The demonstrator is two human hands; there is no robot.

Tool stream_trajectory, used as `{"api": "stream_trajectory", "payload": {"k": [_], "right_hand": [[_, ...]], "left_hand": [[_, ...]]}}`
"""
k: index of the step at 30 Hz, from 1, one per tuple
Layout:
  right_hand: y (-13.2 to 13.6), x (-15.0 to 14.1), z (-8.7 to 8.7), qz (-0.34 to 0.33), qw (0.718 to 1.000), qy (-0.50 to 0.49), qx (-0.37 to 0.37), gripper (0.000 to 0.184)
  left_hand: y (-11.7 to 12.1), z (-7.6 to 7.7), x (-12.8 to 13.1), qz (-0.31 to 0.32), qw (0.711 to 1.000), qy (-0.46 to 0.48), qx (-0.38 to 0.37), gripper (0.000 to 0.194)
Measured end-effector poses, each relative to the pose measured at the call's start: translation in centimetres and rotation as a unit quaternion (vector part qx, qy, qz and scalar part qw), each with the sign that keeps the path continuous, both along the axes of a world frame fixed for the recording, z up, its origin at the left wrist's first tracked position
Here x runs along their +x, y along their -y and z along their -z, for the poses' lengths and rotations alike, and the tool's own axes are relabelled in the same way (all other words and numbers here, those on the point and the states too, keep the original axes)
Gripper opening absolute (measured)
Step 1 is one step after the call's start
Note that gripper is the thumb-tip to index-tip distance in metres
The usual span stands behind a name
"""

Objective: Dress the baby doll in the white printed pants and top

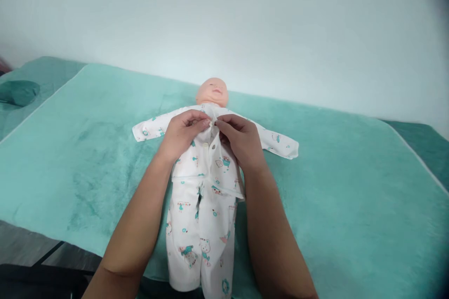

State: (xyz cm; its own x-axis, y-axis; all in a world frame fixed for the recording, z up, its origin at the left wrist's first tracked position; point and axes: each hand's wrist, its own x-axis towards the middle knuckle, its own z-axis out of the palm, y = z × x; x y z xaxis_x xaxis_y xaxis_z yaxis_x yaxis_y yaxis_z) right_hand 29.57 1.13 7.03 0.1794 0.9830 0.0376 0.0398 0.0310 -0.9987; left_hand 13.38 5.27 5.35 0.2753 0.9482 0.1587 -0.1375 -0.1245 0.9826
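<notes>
A baby doll (213,92) lies on its back, dressed in a white printed shirt (224,163) and matching trousers (201,238). At the upper chest, my left hand (185,130) pinches one edge of the shirt's front opening. Opposite it, my right hand (240,138) grips the other edge, its fingers partly hidden by the cloth. Both sets of fingertips nearly meet just below the doll's neck. Below them the front gapes slightly, and a snap button shows on the placket. The shirt's sleeves stretch out to both sides.
A teal plush cloth (351,187) covers the table under the doll. Behind it rises a pale wall (224,18). A round opening (19,92) in the table cover lies at the far left. Something dark (38,282) stands at the lower left, beside the floor.
</notes>
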Motion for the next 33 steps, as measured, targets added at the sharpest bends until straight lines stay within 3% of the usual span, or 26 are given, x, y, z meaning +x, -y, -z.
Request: {"api": "stream_trajectory", "payload": {"k": [8, 16, 33], "right_hand": [[-0.22, 0.15, 0.33, 0.001, 1.0, 0.02, 0.004, 0.016], [-0.26, 0.13, 0.35, -0.006, 1.0, 0.006, 0.007, 0.016], [-0.39, 0.54, 0.66, -0.047, 0.999, 0.006, 0.016, 0.017]], "left_hand": [[0.03, -0.24, 0.04, -0.018, 0.998, -0.051, 0.04, 0.016], [-0.11, -0.16, -0.13, 0.003, 0.999, -0.032, 0.04, 0.014], [-0.08, -0.13, 0.07, -0.031, 0.997, -0.056, 0.036, 0.018]]}}
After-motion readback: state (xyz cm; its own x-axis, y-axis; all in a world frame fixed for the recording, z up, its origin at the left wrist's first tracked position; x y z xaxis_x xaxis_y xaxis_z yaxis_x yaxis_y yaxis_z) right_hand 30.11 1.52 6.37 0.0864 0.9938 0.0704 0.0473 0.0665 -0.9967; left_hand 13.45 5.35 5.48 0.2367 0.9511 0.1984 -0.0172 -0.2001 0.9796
